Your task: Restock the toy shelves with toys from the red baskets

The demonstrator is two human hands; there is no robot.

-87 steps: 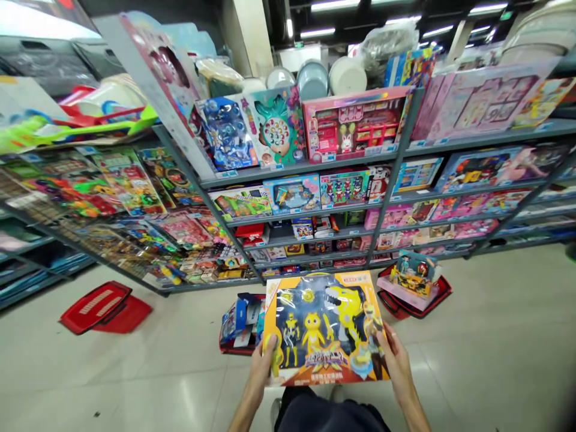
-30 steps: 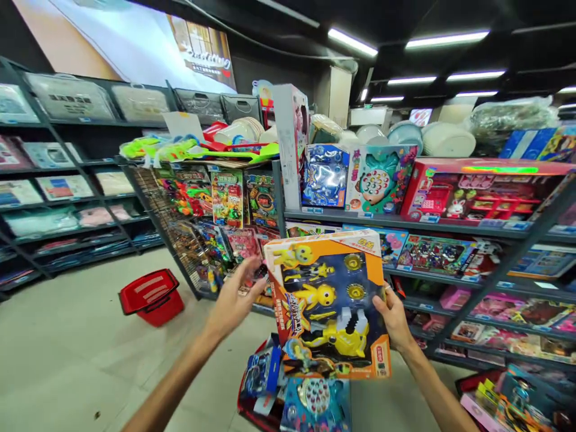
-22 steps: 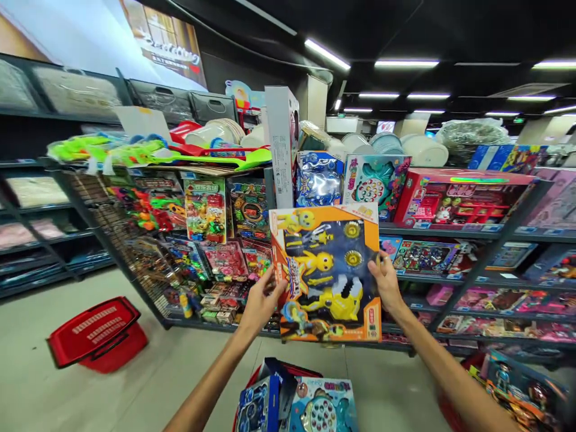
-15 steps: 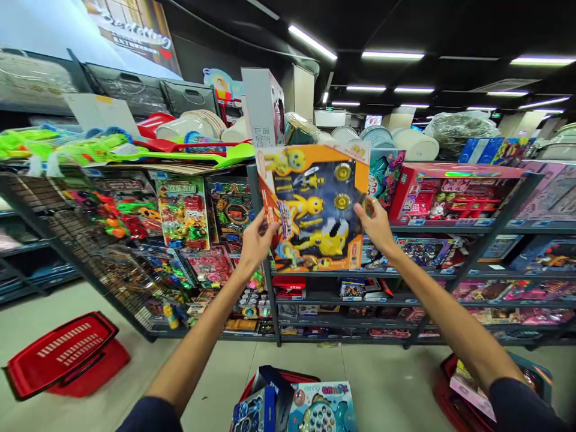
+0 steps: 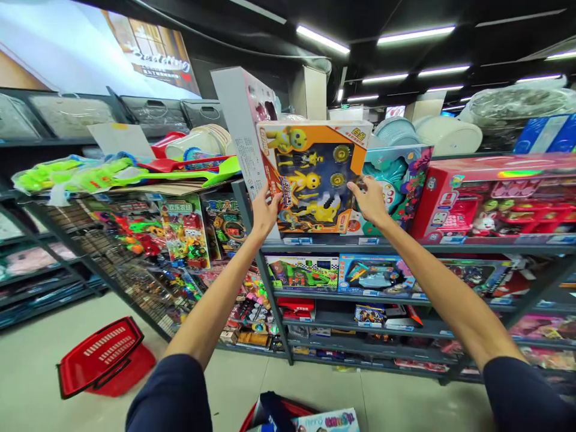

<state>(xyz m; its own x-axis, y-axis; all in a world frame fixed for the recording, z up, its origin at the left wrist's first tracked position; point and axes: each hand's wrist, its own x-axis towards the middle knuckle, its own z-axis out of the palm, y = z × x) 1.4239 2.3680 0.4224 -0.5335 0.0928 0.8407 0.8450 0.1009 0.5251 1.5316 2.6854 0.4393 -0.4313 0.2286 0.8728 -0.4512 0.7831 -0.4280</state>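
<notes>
An orange toy box [image 5: 315, 174] with yellow figures behind its window stands upright on the top shelf [image 5: 405, 246], in front of other boxed toys. My left hand [image 5: 265, 213] grips its lower left edge. My right hand [image 5: 371, 201] grips its right side, fingers curled on the front. Both arms reach up and forward. A teal fishing-game box [image 5: 400, 177] stands right behind my right hand. A tall white and pink box [image 5: 245, 120] leans at the shelf's left end, touching the orange box.
A red toy set box [image 5: 495, 198] fills the shelf to the right. Lower shelves hold more boxed toys. A wire rack [image 5: 148, 252] of carded toys stands on the left. A red basket [image 5: 105, 357] lies on the floor. Another basket with toy boxes [image 5: 306, 420] sits below me.
I turned the orange box upright, lifted it from waist height, and brought it up onto the top shelf. My left hand let go briefly, then took hold again. My view rose from the floor.
</notes>
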